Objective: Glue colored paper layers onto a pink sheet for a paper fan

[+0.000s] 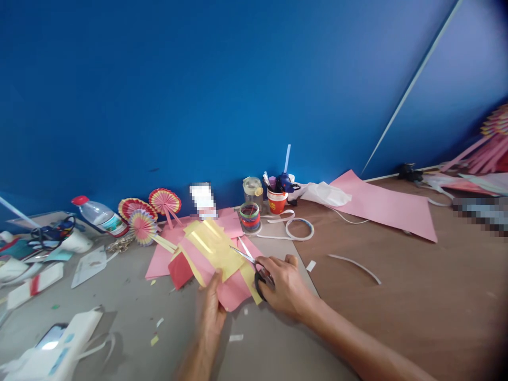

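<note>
Low in the middle of the view, my left hand grips the near edge of a sheet of pink paper, thumb on top. A piece of yellow paper with shiny clear strips lies over the pink. My right hand is closed around the dark handles of a pair of scissors. Their blades are apart and point up and left, beside the yellow paper's right edge; whether they touch it I cannot tell. Left of the sheets is a red paper piece.
Folded paper fans and a red-capped bottle lie at the left. Behind the papers stand a jar, a coloured roll and a red cup of tools. A large pink sheet is at right; a power strip lies front left.
</note>
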`<state>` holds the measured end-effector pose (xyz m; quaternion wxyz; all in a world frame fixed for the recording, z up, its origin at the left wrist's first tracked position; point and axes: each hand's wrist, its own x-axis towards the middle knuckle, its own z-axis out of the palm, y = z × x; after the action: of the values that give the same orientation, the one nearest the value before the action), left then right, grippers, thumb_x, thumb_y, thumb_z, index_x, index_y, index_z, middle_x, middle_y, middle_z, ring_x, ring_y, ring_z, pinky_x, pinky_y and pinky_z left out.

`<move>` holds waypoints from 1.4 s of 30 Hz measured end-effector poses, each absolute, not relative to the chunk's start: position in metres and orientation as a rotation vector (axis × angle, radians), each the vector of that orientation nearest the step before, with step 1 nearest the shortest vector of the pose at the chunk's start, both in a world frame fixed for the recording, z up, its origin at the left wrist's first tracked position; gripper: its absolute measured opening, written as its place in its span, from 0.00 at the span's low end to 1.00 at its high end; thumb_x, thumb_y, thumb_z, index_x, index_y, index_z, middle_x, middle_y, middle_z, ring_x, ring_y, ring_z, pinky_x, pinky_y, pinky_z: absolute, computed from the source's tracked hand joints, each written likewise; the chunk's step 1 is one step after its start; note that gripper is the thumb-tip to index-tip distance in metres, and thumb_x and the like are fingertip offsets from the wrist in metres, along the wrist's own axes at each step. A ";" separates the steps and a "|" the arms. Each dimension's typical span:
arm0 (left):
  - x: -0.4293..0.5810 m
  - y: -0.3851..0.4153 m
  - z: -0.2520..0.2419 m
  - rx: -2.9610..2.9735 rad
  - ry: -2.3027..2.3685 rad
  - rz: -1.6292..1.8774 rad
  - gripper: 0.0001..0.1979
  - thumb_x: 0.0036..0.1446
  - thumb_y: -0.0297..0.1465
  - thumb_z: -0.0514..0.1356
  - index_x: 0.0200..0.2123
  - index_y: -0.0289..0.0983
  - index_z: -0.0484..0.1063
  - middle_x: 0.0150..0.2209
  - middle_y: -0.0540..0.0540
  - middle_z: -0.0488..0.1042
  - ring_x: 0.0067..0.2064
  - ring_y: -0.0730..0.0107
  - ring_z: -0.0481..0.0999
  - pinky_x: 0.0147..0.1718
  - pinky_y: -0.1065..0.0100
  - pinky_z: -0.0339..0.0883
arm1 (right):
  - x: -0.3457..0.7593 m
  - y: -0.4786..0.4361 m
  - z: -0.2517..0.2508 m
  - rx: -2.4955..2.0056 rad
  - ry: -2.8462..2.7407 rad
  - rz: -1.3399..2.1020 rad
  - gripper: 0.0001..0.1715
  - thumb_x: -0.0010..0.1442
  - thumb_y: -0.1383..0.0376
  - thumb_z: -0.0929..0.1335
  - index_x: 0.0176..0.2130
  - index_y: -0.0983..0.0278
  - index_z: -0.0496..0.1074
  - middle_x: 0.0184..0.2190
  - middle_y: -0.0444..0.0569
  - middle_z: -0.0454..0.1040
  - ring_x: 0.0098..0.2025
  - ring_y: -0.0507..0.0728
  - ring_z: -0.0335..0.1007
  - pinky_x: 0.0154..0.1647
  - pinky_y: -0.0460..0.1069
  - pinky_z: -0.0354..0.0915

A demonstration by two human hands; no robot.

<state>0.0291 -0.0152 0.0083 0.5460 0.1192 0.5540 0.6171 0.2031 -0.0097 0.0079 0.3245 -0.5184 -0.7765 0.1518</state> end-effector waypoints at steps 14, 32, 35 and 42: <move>0.033 -0.020 0.004 0.353 1.265 1.325 0.20 0.48 0.30 0.68 0.46 0.34 0.72 0.37 0.43 0.81 0.34 0.61 0.81 0.33 0.66 0.77 | 0.203 -0.006 0.009 -1.459 -2.015 0.406 0.18 0.50 0.69 0.64 0.43 0.64 0.71 0.29 0.47 0.77 0.29 0.54 0.68 0.38 0.50 0.45; 0.038 -0.022 0.005 0.327 1.228 1.274 0.18 0.48 0.32 0.68 0.43 0.37 0.74 0.39 0.42 0.80 0.40 0.55 0.81 0.38 0.61 0.76 | 0.203 -0.004 0.007 -1.429 -1.989 0.418 0.16 0.51 0.71 0.64 0.41 0.64 0.71 0.30 0.47 0.78 0.29 0.53 0.69 0.37 0.50 0.45; 0.039 -0.022 0.008 0.337 1.251 1.272 0.18 0.47 0.32 0.68 0.43 0.38 0.74 0.39 0.42 0.80 0.41 0.54 0.81 0.38 0.61 0.76 | 0.203 -0.003 0.006 -1.421 -1.986 0.416 0.16 0.51 0.71 0.64 0.41 0.64 0.71 0.31 0.48 0.79 0.29 0.54 0.70 0.37 0.50 0.45; 0.040 -0.022 0.008 0.304 1.239 1.264 0.18 0.46 0.31 0.69 0.42 0.36 0.74 0.38 0.41 0.81 0.42 0.53 0.80 0.41 0.59 0.76 | 0.203 -0.001 0.003 -1.417 -1.989 0.404 0.14 0.51 0.72 0.64 0.39 0.63 0.71 0.29 0.46 0.78 0.27 0.52 0.69 0.36 0.49 0.45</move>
<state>0.0400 -0.0222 0.0076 0.6234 0.1325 0.5394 0.5504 0.2034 -0.0013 0.0035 0.3269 -0.5411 -0.7593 0.1542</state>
